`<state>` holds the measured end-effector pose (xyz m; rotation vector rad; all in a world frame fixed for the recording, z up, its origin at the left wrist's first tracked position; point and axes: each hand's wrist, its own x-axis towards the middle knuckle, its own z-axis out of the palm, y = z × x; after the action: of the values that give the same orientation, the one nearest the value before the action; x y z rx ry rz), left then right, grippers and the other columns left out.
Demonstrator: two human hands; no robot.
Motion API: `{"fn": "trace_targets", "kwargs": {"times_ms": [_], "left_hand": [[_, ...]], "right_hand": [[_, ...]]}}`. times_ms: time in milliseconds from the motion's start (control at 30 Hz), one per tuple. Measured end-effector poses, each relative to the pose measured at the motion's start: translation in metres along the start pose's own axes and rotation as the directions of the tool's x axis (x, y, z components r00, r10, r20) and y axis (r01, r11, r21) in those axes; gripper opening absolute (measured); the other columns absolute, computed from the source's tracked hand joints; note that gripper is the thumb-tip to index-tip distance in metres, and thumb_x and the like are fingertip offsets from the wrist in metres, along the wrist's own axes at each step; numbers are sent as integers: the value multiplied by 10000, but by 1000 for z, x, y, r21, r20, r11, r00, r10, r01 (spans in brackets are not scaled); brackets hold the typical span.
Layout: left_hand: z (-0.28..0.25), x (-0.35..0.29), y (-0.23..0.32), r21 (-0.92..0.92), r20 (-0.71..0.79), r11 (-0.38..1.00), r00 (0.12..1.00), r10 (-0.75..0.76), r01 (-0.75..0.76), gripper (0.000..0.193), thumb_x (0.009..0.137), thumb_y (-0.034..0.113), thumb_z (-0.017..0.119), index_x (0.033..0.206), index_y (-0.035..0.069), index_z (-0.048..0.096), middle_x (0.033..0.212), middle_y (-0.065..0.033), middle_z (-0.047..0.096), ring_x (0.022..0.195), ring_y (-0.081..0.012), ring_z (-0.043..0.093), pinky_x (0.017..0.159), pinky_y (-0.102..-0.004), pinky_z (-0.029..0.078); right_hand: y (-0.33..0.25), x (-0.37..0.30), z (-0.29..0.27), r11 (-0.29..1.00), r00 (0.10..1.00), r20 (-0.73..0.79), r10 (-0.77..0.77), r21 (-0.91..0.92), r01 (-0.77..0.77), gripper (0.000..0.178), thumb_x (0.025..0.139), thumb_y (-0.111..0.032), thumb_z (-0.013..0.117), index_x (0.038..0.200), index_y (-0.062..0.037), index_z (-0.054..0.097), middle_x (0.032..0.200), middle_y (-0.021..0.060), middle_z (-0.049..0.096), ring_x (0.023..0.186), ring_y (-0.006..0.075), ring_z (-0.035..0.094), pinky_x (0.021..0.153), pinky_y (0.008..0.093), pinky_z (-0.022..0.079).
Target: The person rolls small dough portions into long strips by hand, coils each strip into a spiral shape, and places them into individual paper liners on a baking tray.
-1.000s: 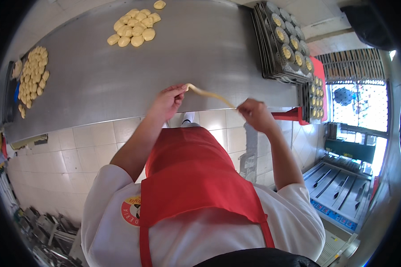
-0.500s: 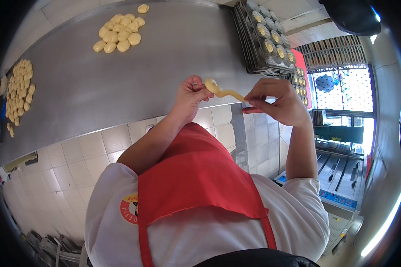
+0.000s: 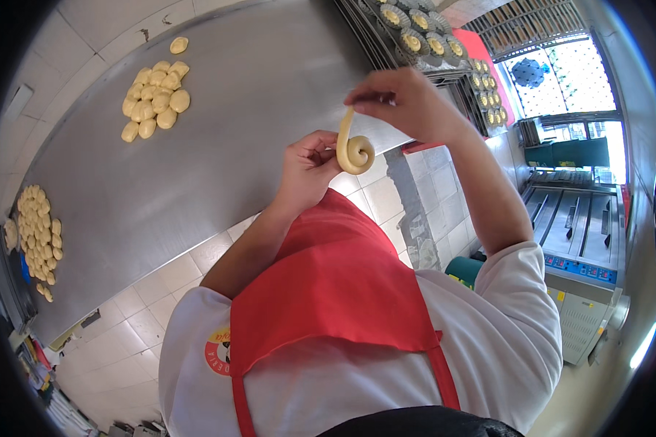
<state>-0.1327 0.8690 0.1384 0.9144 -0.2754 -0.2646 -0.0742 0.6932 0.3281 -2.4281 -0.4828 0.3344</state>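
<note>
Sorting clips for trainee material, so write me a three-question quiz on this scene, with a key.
1. True or false: the right hand pinches the upper end of the dough strip.
2. What shape is the strip's lower part?
A) braid
B) spiral coil
C) flat sheet
3. Fill in: the fluted tins stand to the ____ of the dough-ball piles.

Key: 1 true; 2 B; 3 right.

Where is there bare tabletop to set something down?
The steel table is bare between the upper dough cluster, the far-left dough pile and the left hand; another patch separates that cluster from the tray stack. Crowded: the right end and the far-left edge.
</note>
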Motion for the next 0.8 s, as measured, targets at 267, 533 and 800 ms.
{"fn": "trace_targets", "kwargs": {"times_ms": [267,533,800], "left_hand": [[31,111,-12,-33,-206,922,900,-385,387,274,1071,136,686,1250,-70,697,1207,-140,721,1018,-228,758,997,-383,639],[54,361,-30,686,-139,709,986,-95,165,643,998,292,801,1506,7,528,1303,-149,674,1083,-205,723,828,-320,605],[-317,354,38,555,-482,-550,780,400,624,683,974,421,717,1498,10,567,1472,-259,611,1385,-427,569,1148,-507,468]], "right_hand": [[150,-19,55,75,851,94,517,985,-155,299,1096,-167,641,1351,-11,648,1243,113,731,1141,266,738,1001,475,633],[329,80,-123,393,719,-291,630,919,27,537,989,-152,793,1426,61,564,1230,156,723,1066,245,744,841,370,665],[520,144,-271,768,782,-225,581,471,-434,435,1024,-219,753,1364,32,649,1203,145,740,1015,224,755,879,350,635]]}}
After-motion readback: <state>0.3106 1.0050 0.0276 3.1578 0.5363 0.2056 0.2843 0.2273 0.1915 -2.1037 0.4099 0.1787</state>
